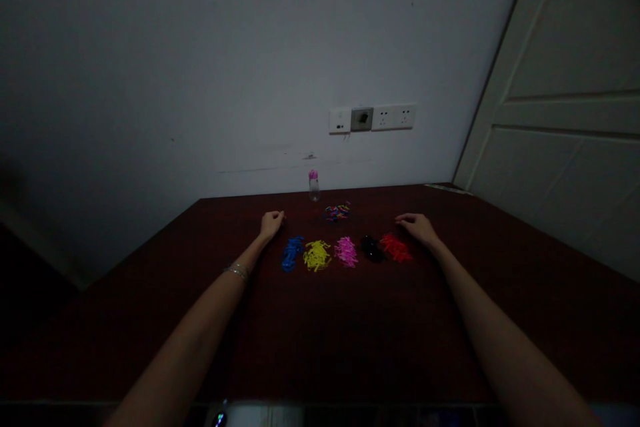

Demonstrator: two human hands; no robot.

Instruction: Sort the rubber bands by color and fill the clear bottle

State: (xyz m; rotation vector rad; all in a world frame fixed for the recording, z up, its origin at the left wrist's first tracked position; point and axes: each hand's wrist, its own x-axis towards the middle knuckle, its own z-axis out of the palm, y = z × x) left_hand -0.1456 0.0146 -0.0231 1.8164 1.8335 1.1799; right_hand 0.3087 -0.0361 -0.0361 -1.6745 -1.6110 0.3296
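Observation:
My left hand (272, 223) rests on the table with its fingers curled closed; nothing shows in it. Just to its right lies a pile of small blue pieces (291, 253). My right hand (417, 227) lies with fingers stretched out and holds nothing visible, close behind a pile of red pieces (397, 248). Between these are piles of yellow pieces (317, 255), pink pieces (346, 251) and glossy black pieces (372, 248). The pieces look like thin strips or small bands, too small to tell. Farther back sits a mixed-colour pile (337, 212).
A clear bottle with a pink cap (314, 187) stands upright at the back of the dark red-brown table (345, 327). Behind rises a pale wall with sockets (393, 117). A white panelled door (565, 113) borders the right side. The light is dim.

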